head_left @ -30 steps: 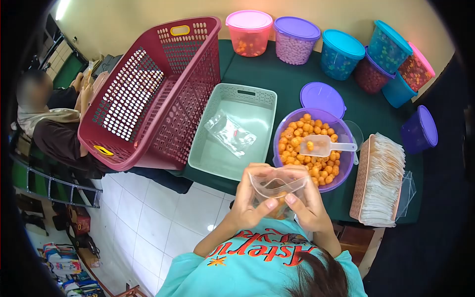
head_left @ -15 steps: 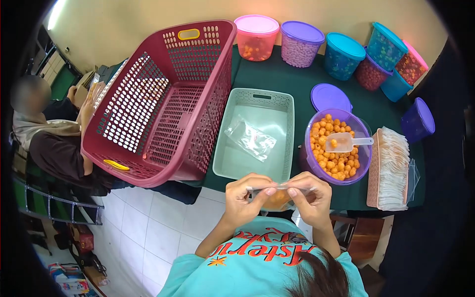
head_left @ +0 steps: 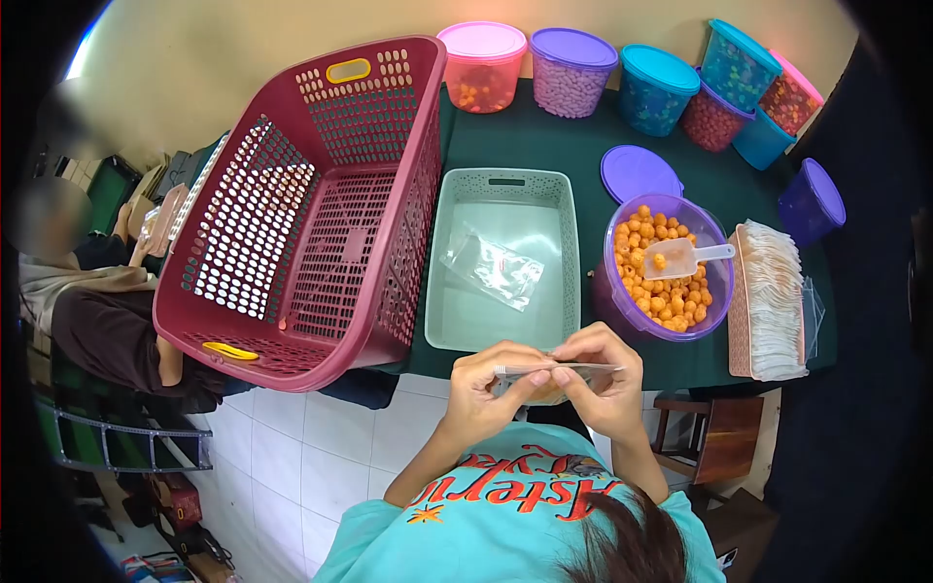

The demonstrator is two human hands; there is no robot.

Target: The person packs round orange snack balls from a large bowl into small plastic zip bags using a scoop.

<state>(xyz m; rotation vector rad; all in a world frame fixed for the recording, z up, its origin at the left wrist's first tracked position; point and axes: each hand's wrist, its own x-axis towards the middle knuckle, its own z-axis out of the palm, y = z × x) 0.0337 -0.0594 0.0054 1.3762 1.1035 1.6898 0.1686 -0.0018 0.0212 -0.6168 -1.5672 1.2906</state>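
My left hand (head_left: 498, 387) and my right hand (head_left: 601, 381) pinch the top edge of a small clear plastic bag (head_left: 549, 393) in front of my chest, their thumbs close together. Something orange shows inside the bag, mostly hidden by the fingers. Just beyond my hands is a pale green tray (head_left: 455, 321) with clear plastic bags (head_left: 496, 270) lying in it. To its right stands a purple tub (head_left: 614, 309) of orange balls (head_left: 671, 301), and a clear scoop (head_left: 675, 258) rests on them. A pink basket (head_left: 741, 330) holds a stack of small bags (head_left: 776, 291).
A large maroon basket (head_left: 389, 243) stands at the left. Lidded tubs, among them a pink-lidded one (head_left: 483, 73) and a teal one (head_left: 653, 97), line the back. A purple lid (head_left: 639, 180) lies behind the open tub. Another person (head_left: 107, 321) sits at the far left.
My hands have moved closer together along the bag's top edge. The view has shifted slightly. The other person's hands now hold a container at the far left.
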